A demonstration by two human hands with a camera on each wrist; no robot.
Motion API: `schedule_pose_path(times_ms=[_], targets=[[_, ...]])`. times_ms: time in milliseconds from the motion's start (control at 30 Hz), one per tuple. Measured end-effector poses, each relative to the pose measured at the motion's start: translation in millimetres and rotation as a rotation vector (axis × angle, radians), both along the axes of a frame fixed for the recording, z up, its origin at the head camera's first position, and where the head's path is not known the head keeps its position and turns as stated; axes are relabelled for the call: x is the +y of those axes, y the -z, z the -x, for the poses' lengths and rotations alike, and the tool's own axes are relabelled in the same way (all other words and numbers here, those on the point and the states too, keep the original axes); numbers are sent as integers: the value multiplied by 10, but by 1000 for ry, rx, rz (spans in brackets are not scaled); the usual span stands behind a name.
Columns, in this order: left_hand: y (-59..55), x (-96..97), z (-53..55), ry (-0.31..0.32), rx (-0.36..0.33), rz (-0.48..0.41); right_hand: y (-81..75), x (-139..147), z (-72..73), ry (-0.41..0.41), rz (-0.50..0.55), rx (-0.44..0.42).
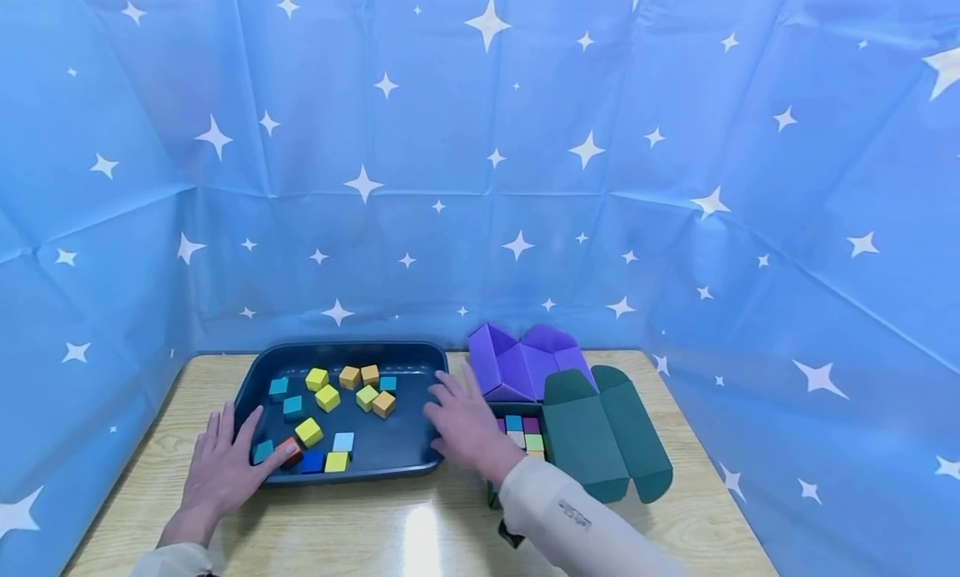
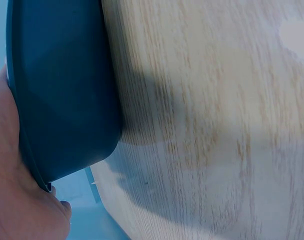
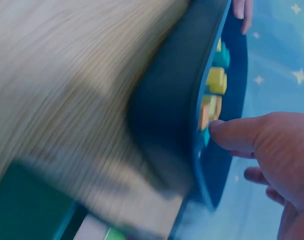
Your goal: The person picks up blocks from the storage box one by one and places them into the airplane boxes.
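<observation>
A dark blue tray (image 1: 405, 444) holds loose cubes in yellow, orange, teal, red, light blue and dark blue. At the tray's left end my left hand (image 1: 225, 469) rests against the rim with its fingers spread. Its thumb reaches over the front left corner, right at a red cube (image 1: 291, 450). My right hand (image 1: 468, 427) hovers at the tray's right rim, fingers extended and nothing held. In the right wrist view, its thumb (image 3: 237, 134) overlaps the tray's inside, near an orange cube (image 3: 204, 116).
To the right stands an open dark green box (image 1: 585, 439) with coloured cubes packed inside, partly hidden by my right forearm. A purple folded box (image 1: 517, 364) lies behind it. Both sit on a wood-grain table (image 1: 337, 527), with a blue star-patterned cloth (image 1: 450, 252) around it.
</observation>
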State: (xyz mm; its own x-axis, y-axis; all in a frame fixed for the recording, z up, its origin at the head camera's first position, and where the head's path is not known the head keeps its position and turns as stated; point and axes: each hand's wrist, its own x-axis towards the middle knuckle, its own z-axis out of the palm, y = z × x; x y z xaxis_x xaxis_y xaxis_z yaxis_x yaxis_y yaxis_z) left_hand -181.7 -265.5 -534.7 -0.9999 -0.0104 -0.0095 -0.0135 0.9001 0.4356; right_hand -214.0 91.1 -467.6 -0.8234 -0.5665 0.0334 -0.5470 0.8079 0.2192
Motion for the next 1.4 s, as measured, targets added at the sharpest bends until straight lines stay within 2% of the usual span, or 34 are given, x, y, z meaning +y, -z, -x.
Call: schedule_pose_path(times_ms=[233,500,733,1233,1400], targets=[[-17,-19,-2,-7,-1,-1,10,-579,103,-83,-11,-31],[-24,-31,3,-9,-8,5,87,-942,134,-126,-45,-56],[-17,-23,16,-5,8,11,183,-1063,165,-99,-62,-100],[20,-22,18,1,16,9,357,-1168,213,-106,-125,-116],[29,-16,14,-1,11,8,388,-1184,216,-107,-109,-104]])
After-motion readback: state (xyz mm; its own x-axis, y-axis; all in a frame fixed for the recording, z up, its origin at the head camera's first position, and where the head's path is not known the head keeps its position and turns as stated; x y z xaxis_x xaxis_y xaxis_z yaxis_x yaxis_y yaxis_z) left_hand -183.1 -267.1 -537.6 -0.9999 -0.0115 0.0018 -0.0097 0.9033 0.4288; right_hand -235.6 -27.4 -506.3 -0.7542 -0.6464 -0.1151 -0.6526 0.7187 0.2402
